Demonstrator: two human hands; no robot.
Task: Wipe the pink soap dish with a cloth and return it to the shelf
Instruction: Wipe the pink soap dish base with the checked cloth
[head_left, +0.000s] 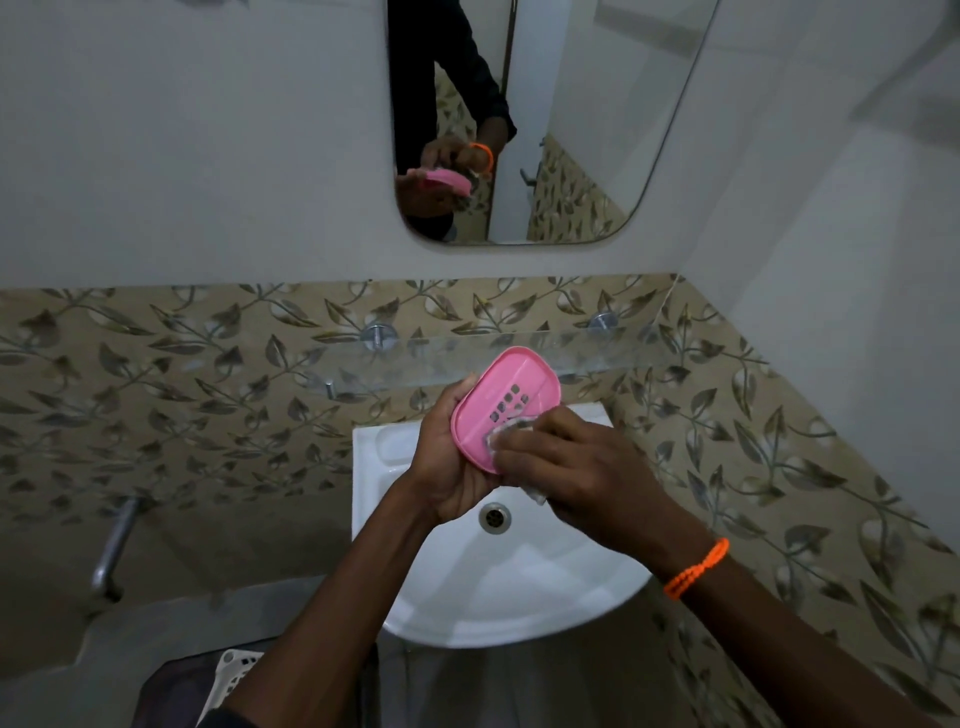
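Note:
The pink soap dish (511, 395) is an oval tray with several drain slots in its middle, held tilted above the basin. My left hand (449, 462) grips it from below and along its left edge. My right hand (576, 475) presses a small whitish cloth (506, 434) against the dish's lower right part; a corner of the cloth hangs out under the palm. An orange band circles my right wrist. The glass shelf (613, 353) runs along the tiled wall just behind the dish, on metal brackets.
A white wash basin (467, 592) with a metal drain (494, 517) sits below my hands. A mirror (571, 130) hangs above and reflects the hands and dish. A metal tap (111, 551) sticks out at the left wall. A white perforated basket (231, 670) lies low left.

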